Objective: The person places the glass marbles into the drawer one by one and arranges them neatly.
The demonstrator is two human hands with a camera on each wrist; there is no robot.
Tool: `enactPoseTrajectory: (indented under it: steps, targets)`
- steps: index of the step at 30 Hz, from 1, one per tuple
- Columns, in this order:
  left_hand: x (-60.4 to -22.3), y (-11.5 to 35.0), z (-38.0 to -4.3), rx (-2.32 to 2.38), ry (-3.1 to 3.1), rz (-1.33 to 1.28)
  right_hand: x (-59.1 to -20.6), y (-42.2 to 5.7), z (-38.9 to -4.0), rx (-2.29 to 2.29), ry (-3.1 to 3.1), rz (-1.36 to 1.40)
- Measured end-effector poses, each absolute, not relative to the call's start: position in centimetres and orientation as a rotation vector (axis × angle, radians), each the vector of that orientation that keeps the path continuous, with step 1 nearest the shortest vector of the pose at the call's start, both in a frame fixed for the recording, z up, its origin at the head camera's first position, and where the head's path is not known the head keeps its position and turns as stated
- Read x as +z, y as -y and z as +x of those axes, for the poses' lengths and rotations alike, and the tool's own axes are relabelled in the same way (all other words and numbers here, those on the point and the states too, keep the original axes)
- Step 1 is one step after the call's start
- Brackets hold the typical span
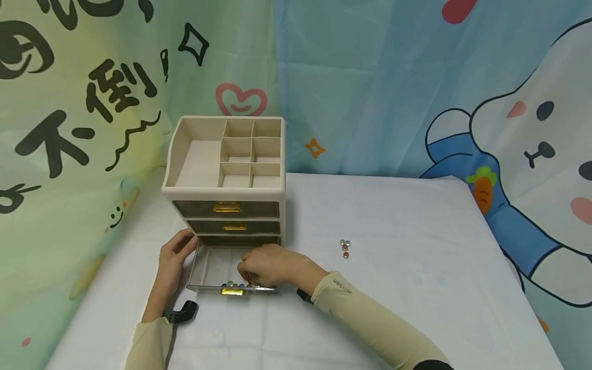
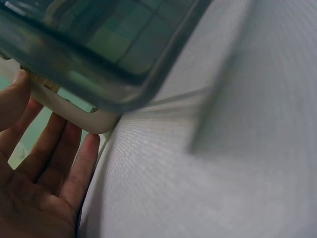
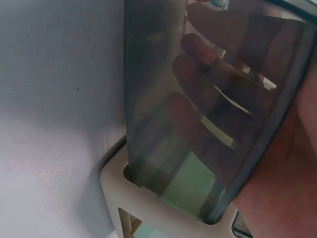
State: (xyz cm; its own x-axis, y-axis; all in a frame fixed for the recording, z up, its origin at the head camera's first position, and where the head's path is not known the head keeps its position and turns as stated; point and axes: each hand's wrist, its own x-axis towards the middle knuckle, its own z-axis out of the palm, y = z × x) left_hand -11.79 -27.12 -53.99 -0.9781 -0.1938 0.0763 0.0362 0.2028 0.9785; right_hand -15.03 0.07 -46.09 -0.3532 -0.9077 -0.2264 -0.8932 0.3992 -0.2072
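A cream desk organizer has its clear bottom drawer pulled out. My left hand holds the organizer's lower left corner; in the left wrist view its thumb lies on the front frame and the fingers along the side. My right hand reaches down into the drawer, fingers bent, tips by several small shiny beads along the front wall. Through the drawer wall, the right wrist view shows those fingers near a bluish bead. Whether they pinch a bead is hidden.
Several more beads lie on the white tablecloth to the right. Two closed drawers with gold handles sit above the pulled-out one. Open compartments form the organizer's top. A printed cloth hangs behind.
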Motion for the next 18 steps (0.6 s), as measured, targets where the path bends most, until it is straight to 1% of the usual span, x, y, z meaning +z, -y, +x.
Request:
enactPoseTrajectory:
  steps: [6, 18]
  targets:
    - [-54.0, 27.2, -11.8, -1.860, 2.305, 0.149, -45.7, -0.5, -15.1, -0.202, -2.343, -1.542]
    - [-54.2, 27.3, -11.9, -1.885, 2.280, 0.123, -43.6, -1.9, -14.8, -0.359, -2.377, -1.503]
